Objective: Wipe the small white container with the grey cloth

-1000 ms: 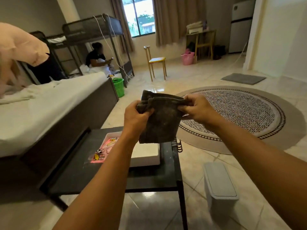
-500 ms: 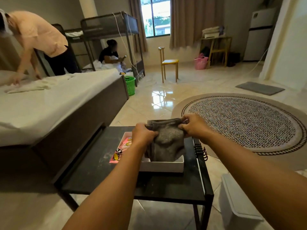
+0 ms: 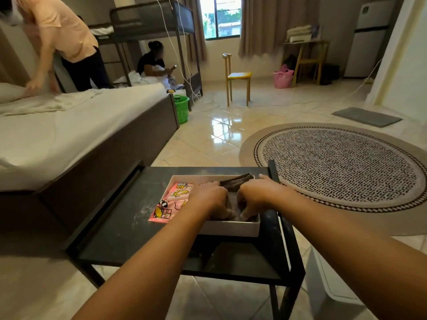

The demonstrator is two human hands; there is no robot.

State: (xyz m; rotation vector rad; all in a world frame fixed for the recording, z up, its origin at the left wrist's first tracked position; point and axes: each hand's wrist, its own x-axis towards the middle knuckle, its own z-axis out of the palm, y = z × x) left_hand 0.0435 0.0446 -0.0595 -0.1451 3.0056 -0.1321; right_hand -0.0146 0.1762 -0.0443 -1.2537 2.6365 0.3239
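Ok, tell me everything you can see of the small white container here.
The small white container is a shallow, rectangular, open-topped tray with low walls, probably plastic. It sits flat on the black table, toward its right side. A pink cartoon-printed sheet lies across its left part. Both the left hand and right hand press the grey cloth into its right half.

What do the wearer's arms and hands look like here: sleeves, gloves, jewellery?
Both forearms are bare up to the bottom edge of the picture; no sleeve shows. The left hand and the right hand wear no gloves. No watch, bracelet or ring shows on the parts in view, though most fingers are tucked out of sight. No marks or tattoos show.
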